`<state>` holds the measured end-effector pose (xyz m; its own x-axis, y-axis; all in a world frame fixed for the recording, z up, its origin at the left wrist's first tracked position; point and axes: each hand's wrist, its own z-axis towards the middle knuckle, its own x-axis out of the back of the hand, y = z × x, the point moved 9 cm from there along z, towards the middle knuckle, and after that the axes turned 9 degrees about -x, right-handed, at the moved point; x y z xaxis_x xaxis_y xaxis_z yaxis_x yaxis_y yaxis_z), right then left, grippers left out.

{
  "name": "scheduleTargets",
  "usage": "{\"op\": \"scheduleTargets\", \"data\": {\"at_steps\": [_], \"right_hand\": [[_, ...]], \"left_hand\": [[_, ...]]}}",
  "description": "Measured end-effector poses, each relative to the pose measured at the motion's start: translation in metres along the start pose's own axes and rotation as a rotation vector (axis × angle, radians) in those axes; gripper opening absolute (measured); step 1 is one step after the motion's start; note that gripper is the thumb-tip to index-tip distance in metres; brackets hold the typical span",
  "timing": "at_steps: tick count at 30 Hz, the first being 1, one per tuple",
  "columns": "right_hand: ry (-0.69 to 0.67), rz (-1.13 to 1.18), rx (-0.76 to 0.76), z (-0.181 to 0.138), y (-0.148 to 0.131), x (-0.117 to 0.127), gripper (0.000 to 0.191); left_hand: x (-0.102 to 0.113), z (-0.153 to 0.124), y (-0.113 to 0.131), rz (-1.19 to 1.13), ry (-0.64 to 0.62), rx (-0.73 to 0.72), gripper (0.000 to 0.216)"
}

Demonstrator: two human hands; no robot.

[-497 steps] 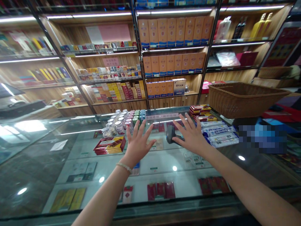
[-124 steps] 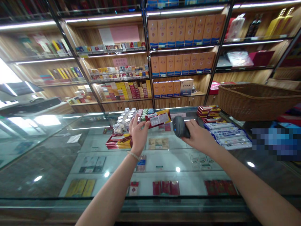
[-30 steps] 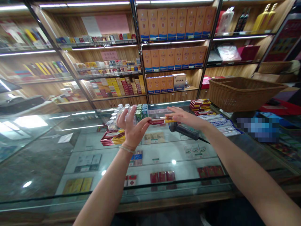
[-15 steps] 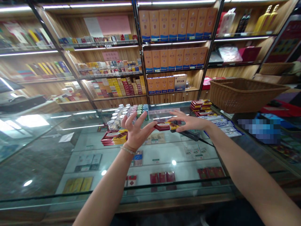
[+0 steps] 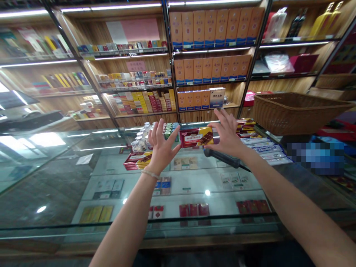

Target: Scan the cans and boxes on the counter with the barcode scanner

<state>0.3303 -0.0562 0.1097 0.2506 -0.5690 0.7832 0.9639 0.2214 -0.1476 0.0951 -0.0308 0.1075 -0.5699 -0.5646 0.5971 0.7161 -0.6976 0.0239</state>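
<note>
A chocolate bar (image 5: 196, 137) in a red and yellow wrapper is held up above the glass counter, its printed front facing me. My right hand (image 5: 226, 133) grips its right end between thumb and fingers. My left hand (image 5: 162, 148) is by the left end with fingers spread; whether its thumb tip touches the wrapper I cannot tell. Below and left lies a stack of similar chocolate bars (image 5: 136, 161), partly behind my left hand. Another stack of bars (image 5: 246, 128) sits beyond my right hand. Under the held bar rests a black handheld device (image 5: 222, 157) with a cable.
Small white-capped bottles (image 5: 137, 141) stand behind my left hand. Blue and white packets (image 5: 267, 148) and a wicker basket (image 5: 297, 111) are to the right. The glass counter (image 5: 172, 218) shows cigarette packs inside. Shelves with orange boxes (image 5: 214, 29) line the wall.
The chocolate bar has been raised and tilted from nearly flat to face me. My right hand rose with it, and the left hand's fingers now point more upward.
</note>
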Motion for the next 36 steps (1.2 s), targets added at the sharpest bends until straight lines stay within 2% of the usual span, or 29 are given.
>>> {"op": "scheduleTargets", "data": {"at_steps": [3,6,14,20,24,28,36], "right_hand": [[0.036,-0.016,-0.007,-0.002,0.001,0.003,0.069],[0.028,-0.024,-0.01,-0.003,0.002,0.001,0.069],[0.027,-0.029,0.011,-0.005,-0.002,-0.004,0.069],[0.165,0.025,0.08,-0.007,-0.002,-0.003,0.064],[0.232,0.055,0.085,-0.008,-0.005,-0.003,0.063],[0.241,0.08,0.086,-0.006,-0.018,-0.005,0.064],[0.203,0.06,0.171,0.003,-0.075,-0.015,0.07]], "left_hand": [[-0.009,-0.001,-0.001,-0.034,-0.073,-0.02,0.09],[-0.013,-0.003,0.0,-0.034,-0.105,-0.044,0.1],[-0.01,-0.003,0.005,0.002,-0.106,-0.051,0.079],[-0.007,0.0,0.002,0.053,-0.126,-0.061,0.069],[0.006,0.007,0.0,0.088,-0.147,-0.087,0.069],[0.027,0.012,-0.006,0.125,-0.2,-0.101,0.072],[0.07,-0.003,-0.045,0.184,-0.277,-0.035,0.07]]}}
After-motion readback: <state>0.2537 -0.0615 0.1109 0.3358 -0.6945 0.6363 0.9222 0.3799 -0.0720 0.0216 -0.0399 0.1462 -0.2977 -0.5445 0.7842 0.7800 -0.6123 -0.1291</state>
